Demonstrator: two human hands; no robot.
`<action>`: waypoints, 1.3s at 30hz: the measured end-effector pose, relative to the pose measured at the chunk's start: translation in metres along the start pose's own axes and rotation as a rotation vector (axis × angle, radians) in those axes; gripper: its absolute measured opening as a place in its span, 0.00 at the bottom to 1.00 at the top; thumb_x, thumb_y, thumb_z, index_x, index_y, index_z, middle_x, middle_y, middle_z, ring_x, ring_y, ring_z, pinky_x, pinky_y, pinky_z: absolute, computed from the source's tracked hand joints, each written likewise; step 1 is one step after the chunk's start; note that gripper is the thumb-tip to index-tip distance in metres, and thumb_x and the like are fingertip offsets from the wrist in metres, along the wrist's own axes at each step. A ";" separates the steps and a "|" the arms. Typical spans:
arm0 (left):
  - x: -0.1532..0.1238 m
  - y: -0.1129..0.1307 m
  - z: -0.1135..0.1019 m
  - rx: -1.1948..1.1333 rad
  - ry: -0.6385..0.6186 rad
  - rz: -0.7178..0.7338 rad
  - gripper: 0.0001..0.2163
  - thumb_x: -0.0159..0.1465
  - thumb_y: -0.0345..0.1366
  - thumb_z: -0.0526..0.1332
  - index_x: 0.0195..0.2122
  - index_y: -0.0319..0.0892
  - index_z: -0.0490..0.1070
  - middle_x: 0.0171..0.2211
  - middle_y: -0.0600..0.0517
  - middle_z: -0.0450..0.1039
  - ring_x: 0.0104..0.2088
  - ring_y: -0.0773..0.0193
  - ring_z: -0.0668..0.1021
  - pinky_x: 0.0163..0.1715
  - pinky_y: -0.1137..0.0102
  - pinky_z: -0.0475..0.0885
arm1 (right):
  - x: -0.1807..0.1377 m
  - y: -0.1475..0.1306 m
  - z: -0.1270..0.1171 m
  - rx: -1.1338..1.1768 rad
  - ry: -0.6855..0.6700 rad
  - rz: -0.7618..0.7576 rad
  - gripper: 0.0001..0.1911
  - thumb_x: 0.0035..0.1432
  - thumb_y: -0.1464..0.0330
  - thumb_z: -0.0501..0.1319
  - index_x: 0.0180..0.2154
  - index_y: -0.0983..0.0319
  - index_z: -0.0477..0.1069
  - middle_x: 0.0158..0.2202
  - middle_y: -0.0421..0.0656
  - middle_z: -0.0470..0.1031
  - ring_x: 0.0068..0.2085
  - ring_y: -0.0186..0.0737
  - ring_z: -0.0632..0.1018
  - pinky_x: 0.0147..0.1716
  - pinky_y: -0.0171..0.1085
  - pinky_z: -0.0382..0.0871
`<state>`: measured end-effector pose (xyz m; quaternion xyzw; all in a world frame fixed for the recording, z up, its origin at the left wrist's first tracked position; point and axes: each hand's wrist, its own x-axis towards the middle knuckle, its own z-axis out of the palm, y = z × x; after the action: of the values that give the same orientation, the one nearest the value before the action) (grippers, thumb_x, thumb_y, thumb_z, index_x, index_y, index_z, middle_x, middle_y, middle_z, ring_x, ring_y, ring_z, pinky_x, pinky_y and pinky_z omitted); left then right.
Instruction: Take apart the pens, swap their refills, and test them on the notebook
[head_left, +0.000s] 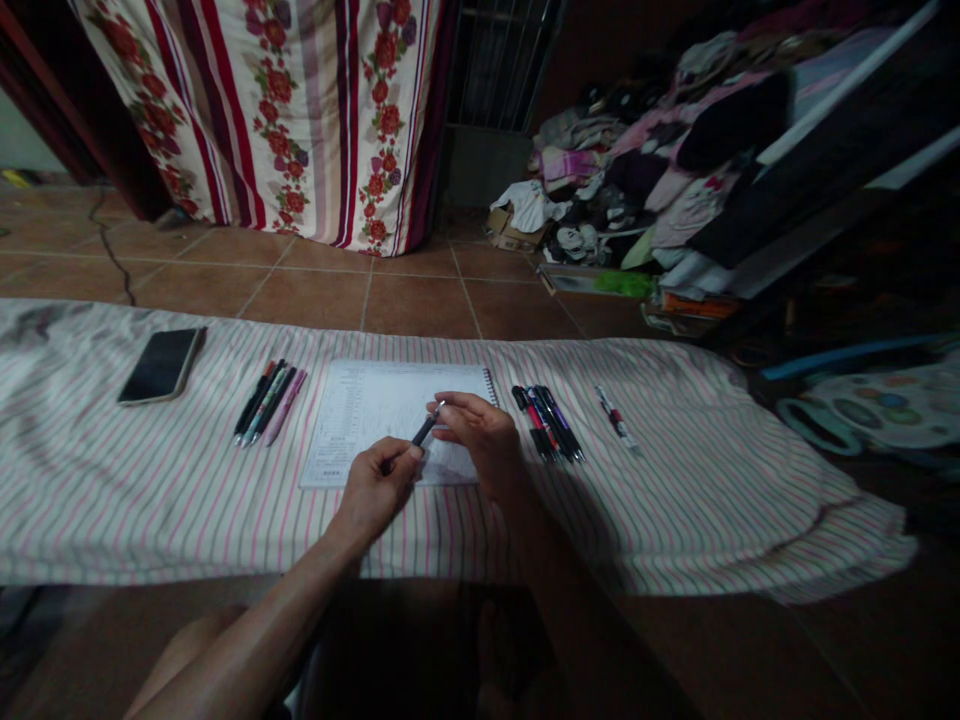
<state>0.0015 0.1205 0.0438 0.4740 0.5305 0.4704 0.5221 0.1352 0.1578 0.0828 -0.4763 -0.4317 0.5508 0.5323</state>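
A dark pen [427, 427] is held slanting above a spiral notebook [390, 385]. My left hand [379, 468] is closed round its lower end, fingers and thumb wrapped on the barrel. At the upper, silvery end, my right hand [480, 432] pinches the pen between thumb and fingertips. Faint pencil-like lines and printed text show on the notebook page. Left of it lie several pens [270, 402], one of them pink. On the right side is another row of several dark pens [547, 424], and a single pen with a patterned barrel [616, 420] lies apart from them.
A phone [162, 366] lies at the left on the striped cloth [690, 480] covering the table. Beyond are a tiled floor [420, 290], a floral curtain [315, 120] and a heap of clothes [637, 180]. Blue and white plastic items [885, 405] stand at right.
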 end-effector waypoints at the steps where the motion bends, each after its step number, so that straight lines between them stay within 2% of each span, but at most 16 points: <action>1: 0.000 -0.001 0.000 0.004 0.000 0.000 0.12 0.54 0.43 0.61 0.25 0.38 0.71 0.19 0.56 0.65 0.21 0.71 0.66 0.22 0.75 0.59 | 0.000 0.000 0.000 0.001 -0.002 -0.003 0.15 0.43 0.63 0.65 0.34 0.63 0.74 0.32 0.45 0.79 0.35 0.40 0.79 0.31 0.37 0.76; 22: 0.001 -0.005 -0.001 -0.020 -0.003 0.025 0.11 0.55 0.43 0.61 0.26 0.39 0.71 0.19 0.57 0.65 0.22 0.71 0.67 0.23 0.75 0.60 | -0.001 -0.002 0.001 -0.018 -0.021 0.004 0.13 0.44 0.65 0.64 0.34 0.63 0.73 0.33 0.44 0.79 0.37 0.41 0.79 0.32 0.37 0.76; 31: 0.002 -0.002 -0.006 0.216 0.044 0.159 0.10 0.58 0.41 0.58 0.26 0.39 0.71 0.21 0.55 0.67 0.25 0.68 0.69 0.27 0.72 0.63 | 0.001 0.002 -0.003 -0.051 -0.036 0.003 0.14 0.42 0.63 0.66 0.33 0.63 0.74 0.33 0.44 0.79 0.37 0.42 0.79 0.32 0.39 0.76; 39: 0.001 0.000 -0.009 0.372 0.053 0.269 0.10 0.60 0.40 0.56 0.27 0.40 0.70 0.24 0.53 0.69 0.27 0.66 0.71 0.28 0.71 0.65 | 0.001 0.002 -0.006 -0.080 -0.080 -0.009 0.14 0.41 0.62 0.67 0.31 0.64 0.73 0.28 0.43 0.78 0.31 0.39 0.79 0.29 0.37 0.77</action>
<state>-0.0075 0.1211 0.0441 0.6159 0.5537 0.4423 0.3443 0.1405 0.1588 0.0794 -0.4730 -0.4765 0.5494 0.4974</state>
